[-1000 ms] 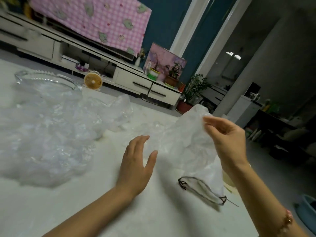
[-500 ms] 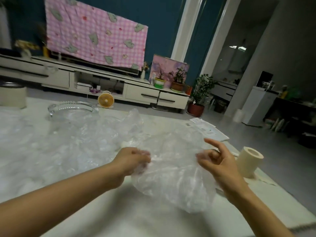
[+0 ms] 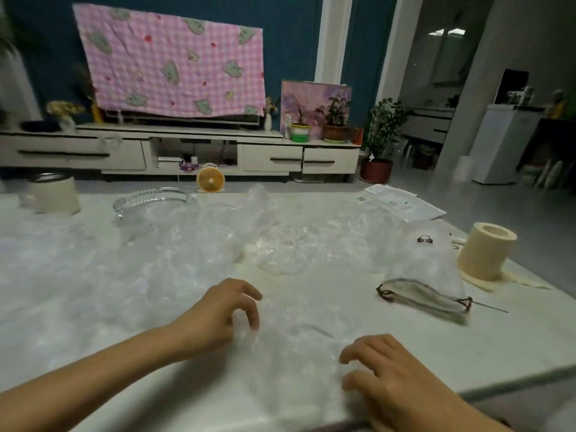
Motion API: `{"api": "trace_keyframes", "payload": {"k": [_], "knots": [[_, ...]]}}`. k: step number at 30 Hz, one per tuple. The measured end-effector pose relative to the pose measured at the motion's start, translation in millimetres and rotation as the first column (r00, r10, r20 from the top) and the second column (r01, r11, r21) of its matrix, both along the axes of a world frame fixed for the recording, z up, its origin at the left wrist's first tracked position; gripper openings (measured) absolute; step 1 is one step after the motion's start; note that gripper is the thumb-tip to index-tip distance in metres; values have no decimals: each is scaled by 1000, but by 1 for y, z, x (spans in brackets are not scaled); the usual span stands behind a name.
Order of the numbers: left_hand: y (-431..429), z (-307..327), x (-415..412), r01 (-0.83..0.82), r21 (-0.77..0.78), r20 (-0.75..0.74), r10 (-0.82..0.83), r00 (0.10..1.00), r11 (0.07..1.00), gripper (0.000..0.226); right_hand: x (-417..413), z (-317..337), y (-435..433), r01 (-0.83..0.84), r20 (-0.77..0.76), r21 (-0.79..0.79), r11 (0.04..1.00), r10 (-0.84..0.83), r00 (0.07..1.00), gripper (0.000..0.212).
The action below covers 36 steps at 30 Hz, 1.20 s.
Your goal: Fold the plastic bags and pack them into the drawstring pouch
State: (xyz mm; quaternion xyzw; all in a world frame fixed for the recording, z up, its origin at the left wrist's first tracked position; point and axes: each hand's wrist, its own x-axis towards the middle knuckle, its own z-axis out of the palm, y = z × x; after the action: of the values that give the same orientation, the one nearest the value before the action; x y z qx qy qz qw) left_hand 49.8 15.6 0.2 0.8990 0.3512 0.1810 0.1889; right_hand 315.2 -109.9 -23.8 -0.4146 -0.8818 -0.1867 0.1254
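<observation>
- One clear, crinkled bag (image 3: 296,350) lay spread nearly flat on the near part of the white table (image 3: 442,341), between the two hands.
- The right hand (image 3: 389,375) rested on the bag's near right corner, fingers apart and nearly straight, gripping nothing.
- The left hand (image 3: 224,313) sat at the bag's left edge with its fingers curled down onto the film. Whether it pinched the plastic could not be told.
- One pouch (image 3: 427,266), translucent white with a small dark logo, lay further right. Its mouth faced the near side and was rimmed by a dark drawstring (image 3: 420,299).
- One cream roll (image 3: 486,254) stood upright just right of the pouch.
- A pile (image 3: 131,263) of loose clear bags covered the left and middle of the table, too tangled to count.
- Beyond it were one glass dish (image 3: 156,202), one mug (image 3: 54,194) at far left and one paper sheet (image 3: 402,204) at far right.
- One small orange fan (image 3: 210,182) stood on the floor behind.
</observation>
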Motion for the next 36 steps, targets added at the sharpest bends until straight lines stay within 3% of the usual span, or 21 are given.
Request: {"api": "trace_keyframes", "payload": {"k": [1, 3, 5, 7, 8, 10, 12, 15, 17, 21, 22, 24, 25, 27, 29, 31, 36], "knots": [[-3, 1, 0, -49, -3, -42, 48, 998, 999, 54, -3, 0, -3, -1, -82, -59, 998, -4, 997, 23], [-9, 9, 3, -178, 39, 101, 174, 980, 983, 57, -8, 13, -7, 18, -329, -117, 993, -56, 943, 20], [-20, 17, 16, -248, 41, 285, 227, 931, 968, 55, -17, 27, -3, 86, -606, -160, 983, -167, 778, 19], [-37, 18, 35, -208, 46, 225, 193, 955, 977, 35, -27, 33, 8, 152, -714, -247, 957, -286, 639, 24], [-44, 13, 43, -183, 66, 134, 173, 976, 981, 30, -33, 33, 14, 173, -665, -318, 932, -349, 660, 26], [-50, -7, 54, -115, 86, -125, 125, 984, 990, 54, -39, 22, 20, 229, -453, -408, 884, -414, 790, 23], [-50, -23, 52, -81, 64, -354, 99, 930, 995, 77, -40, 3, 17, 248, -266, -502, 828, -421, 867, 51], [-47, -37, 34, -71, 20, -486, 72, 871, 997, 93, -30, -9, 3, 307, -22, -592, 745, -396, 918, 85], [-47, -41, 25, -79, -35, -522, 49, 851, 996, 99, -20, -10, -2, 336, 69, -618, 711, -377, 924, 85], [-46, -38, 22, -79, -41, -545, 44, 838, 996, 107, -10, -5, -3, 268, 0, -677, 685, -364, 931, 85], [-48, -36, 23, -92, 1, -508, 80, 858, 996, 107, -13, 0, -4, 239, -122, -673, 700, -424, 897, 81], [-53, -29, 28, -167, 125, -306, 198, 931, 978, 102, -22, 9, -2, 192, -473, -575, 795, -515, 715, 54], [-55, -25, 33, -196, 158, -193, 225, 955, 968, 96, -27, 11, 3, 212, -544, -494, 844, -490, 681, 43], [-54, -21, 50, -162, 193, -125, 188, 974, 968, 87, -41, 9, 19, 293, -455, -403, 867, -467, 758, 52], [-46, -26, 67, -86, 226, -204, 133, 970, 970, 81, -53, -4, 39, 370, -257, -385, 845, -483, 837, 68], [-37, -36, 73, -84, 160, -342, 135, 930, 984, 67, -52, -16, 50, 416, -116, -406, 814, -498, 860, 84], [-29, -56, 55, -70, 77, -410, 95, 907, 995, 103, -36, -31, 50, 398, -54, -551, 734, -507, 860, 70]]}}
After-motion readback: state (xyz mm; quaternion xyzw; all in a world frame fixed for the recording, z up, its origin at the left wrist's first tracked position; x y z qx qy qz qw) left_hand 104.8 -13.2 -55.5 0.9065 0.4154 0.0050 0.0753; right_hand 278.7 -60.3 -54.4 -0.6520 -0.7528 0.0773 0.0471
